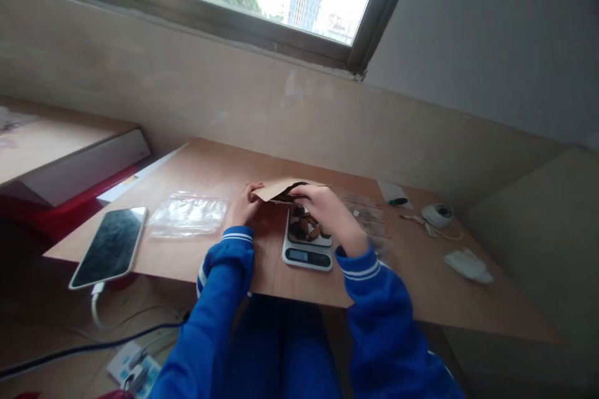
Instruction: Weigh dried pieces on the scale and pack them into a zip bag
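Observation:
A brown paper bag (pixel 276 189) lies tipped on its side over the wooden table (pixel 210 168), its open mouth facing right. My left hand (pixel 246 202) grips the bag's left end. My right hand (pixel 325 212) is at the bag's mouth, fingers curled over dark brown pieces (pixel 306 227) that rest on a small white digital scale (pixel 307 249). Whether the right hand pinches a piece is hidden by the fingers. Both arms wear blue sleeves with white stripes.
A stack of clear plastic bags (pixel 188 214) lies left of my hands, and a phone (pixel 110 245) on a charging cable sits at the table's left edge. More clear bags (pixel 369 215), a green marker (pixel 398 201), a white round device (pixel 436 214) and a crumpled tissue (pixel 467 264) lie at right.

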A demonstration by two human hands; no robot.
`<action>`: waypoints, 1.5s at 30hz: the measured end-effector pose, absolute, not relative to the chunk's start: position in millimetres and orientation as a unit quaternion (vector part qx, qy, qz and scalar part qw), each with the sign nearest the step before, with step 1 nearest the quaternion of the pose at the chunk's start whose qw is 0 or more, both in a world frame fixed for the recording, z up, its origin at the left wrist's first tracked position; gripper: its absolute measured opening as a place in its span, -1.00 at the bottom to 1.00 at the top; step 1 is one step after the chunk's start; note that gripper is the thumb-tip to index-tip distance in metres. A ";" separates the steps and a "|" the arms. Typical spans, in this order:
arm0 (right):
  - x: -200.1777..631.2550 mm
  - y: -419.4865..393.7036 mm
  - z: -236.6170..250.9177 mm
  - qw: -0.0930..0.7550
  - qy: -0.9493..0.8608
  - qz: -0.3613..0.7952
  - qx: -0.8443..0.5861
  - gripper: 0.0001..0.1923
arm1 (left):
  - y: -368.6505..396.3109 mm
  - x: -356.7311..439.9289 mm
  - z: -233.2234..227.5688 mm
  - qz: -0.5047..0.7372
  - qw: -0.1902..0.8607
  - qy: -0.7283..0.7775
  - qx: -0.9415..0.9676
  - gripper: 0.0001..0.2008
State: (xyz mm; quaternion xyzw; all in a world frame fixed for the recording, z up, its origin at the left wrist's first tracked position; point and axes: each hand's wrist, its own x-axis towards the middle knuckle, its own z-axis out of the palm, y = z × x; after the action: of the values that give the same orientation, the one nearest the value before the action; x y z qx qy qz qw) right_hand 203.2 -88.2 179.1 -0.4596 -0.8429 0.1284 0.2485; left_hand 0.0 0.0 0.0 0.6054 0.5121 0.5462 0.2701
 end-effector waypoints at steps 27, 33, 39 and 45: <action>280.4 -42.2 62.9 0.355 -0.673 0.228 -0.608 -0.81 | 6.8 -7.3 -10.8 0.519 0.231 0.593 0.570 -0.58; 284.2 -38.6 49.5 0.371 -0.674 0.237 -0.593 -0.73 | 8.2 -7.0 -11.5 0.532 0.236 0.581 0.569 -0.60; 292.2 -42.6 47.0 0.405 -0.661 0.263 -0.573 -0.59 | 8.7 -8.2 -13.6 0.535 0.240 0.576 0.570 -0.61; 291.3 -48.6 52.0 0.442 -0.630 0.266 -0.581 -0.54 | 9.8 -8.4 -14.5 0.531 0.233 0.578 0.573 -0.56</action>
State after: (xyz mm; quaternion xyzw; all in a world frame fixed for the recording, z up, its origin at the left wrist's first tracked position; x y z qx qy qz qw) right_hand 291.3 -48.6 52.0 -0.5814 -0.6297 0.2656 0.4415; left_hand -8.4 9.8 -14.5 0.5733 0.5784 0.5314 0.2331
